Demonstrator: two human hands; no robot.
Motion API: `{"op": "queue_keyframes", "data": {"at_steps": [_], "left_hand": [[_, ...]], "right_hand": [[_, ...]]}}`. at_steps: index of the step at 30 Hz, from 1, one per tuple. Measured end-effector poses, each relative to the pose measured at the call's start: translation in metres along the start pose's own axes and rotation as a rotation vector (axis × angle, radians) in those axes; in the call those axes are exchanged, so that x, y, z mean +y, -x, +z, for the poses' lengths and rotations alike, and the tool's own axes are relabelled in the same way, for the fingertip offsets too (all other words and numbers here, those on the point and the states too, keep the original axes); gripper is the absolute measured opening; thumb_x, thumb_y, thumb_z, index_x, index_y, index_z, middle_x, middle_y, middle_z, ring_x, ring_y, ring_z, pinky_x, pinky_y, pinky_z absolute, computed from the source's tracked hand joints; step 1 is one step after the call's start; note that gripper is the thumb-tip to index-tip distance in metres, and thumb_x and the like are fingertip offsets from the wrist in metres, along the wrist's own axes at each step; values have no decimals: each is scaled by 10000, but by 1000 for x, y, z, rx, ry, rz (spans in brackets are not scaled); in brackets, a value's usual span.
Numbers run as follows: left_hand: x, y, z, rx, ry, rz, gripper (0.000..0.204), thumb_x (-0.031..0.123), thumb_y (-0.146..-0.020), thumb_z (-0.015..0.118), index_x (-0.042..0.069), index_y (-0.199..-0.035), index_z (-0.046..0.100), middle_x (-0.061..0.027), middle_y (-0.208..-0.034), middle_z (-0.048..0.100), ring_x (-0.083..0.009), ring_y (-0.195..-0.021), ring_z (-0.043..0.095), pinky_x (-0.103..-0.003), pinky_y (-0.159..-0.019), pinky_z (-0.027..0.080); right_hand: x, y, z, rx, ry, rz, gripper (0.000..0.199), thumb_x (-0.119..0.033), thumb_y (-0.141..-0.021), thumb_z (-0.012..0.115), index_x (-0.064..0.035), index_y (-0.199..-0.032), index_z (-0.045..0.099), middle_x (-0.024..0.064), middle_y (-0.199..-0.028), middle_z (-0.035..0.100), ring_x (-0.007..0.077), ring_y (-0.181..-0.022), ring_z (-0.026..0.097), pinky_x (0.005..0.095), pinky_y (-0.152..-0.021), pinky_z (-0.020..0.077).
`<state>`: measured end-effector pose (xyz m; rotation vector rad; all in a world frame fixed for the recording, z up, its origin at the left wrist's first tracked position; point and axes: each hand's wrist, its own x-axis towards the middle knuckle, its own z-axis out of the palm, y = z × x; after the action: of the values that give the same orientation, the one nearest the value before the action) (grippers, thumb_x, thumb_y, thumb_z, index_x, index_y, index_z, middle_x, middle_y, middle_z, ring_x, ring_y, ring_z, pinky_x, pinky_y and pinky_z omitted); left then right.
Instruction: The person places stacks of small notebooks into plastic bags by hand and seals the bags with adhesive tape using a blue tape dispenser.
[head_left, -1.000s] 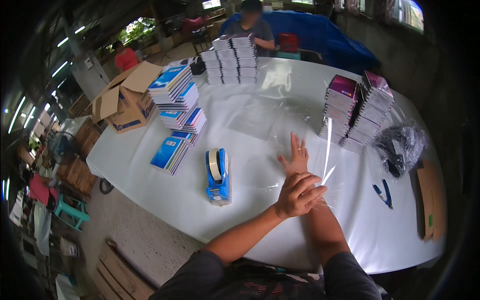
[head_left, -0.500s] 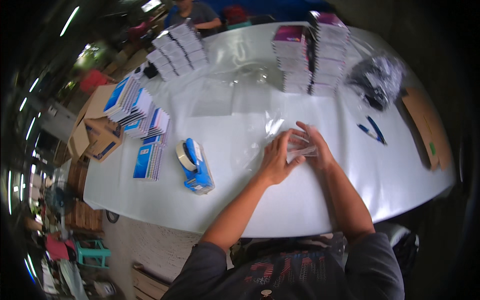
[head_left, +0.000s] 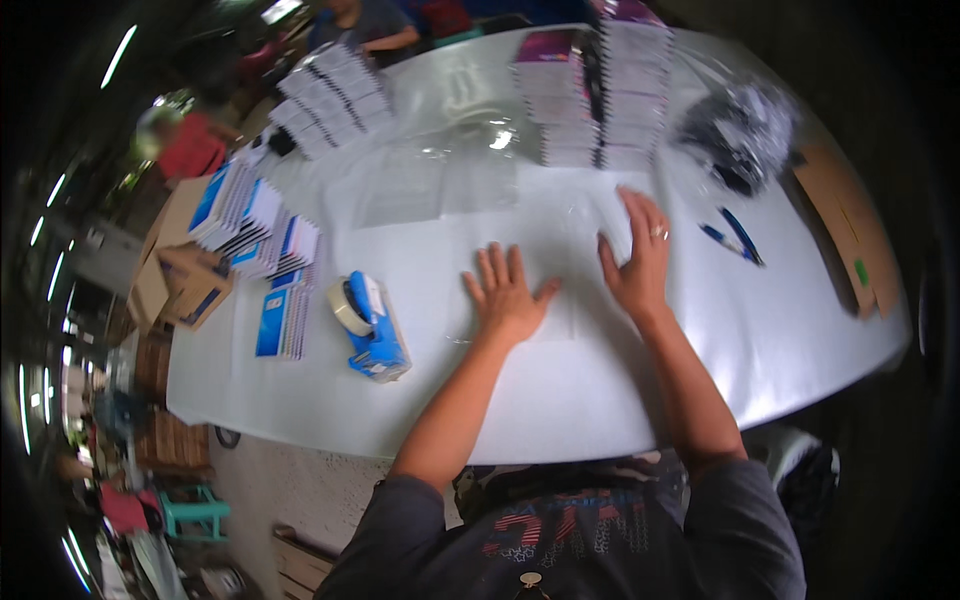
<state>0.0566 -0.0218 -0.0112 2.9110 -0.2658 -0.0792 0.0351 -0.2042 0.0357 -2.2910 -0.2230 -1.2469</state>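
Now your left hand [head_left: 505,298] and right hand [head_left: 637,258] have spread open, flat, pressing the clear plastic sheet [head_left: 560,250] smooth instead of pinching it

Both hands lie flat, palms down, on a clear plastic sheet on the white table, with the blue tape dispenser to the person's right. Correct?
Not quite. In the head view the blue tape dispenser sits to the person's left, beside the left hand. The rest holds: left hand and right hand lie flat, palms down, on the clear plastic sheet on the white table.

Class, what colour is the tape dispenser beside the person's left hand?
Blue, clearest in the head view: the tape dispenser.
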Motion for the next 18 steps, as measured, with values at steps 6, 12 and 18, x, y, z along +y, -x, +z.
{"op": "queue_keyframes", "data": {"at_steps": [6, 12, 18], "left_hand": [[-1, 0, 3, -15, -61, -8, 890, 642, -864, 368, 35, -1466, 123, -202, -1527, 43, -368, -1411, -44, -610, -1073, -43], [7, 21, -7, 5, 31, -61, 892, 641, -867, 374, 31, -1464, 117, -199, -1527, 33, -369, -1410, -34, -641, -1056, -35], [7, 74, -9, 3, 47, -49, 901, 665, -855, 367, 34, -1460, 148, -222, -1516, 63, -396, -1403, -7, -655, -1044, -36]], "right_hand": [[-31, 35, 22, -802, -182, -32, 669, -505, -874, 509, -89, -1383, 381, 190, -1437, 338, 397, -1343, 267, 515, -1092, 197], [21, 27, 17, -840, 253, 284, 712, -605, -882, 398, -149, -1425, 332, 171, -1495, 235, 384, -1400, 114, 537, -1116, 47], [3, 33, 16, -826, 297, 160, 695, -553, -894, 419, -160, -1449, 276, 124, -1533, 142, 367, -1412, 57, 540, -1117, 29]]}}
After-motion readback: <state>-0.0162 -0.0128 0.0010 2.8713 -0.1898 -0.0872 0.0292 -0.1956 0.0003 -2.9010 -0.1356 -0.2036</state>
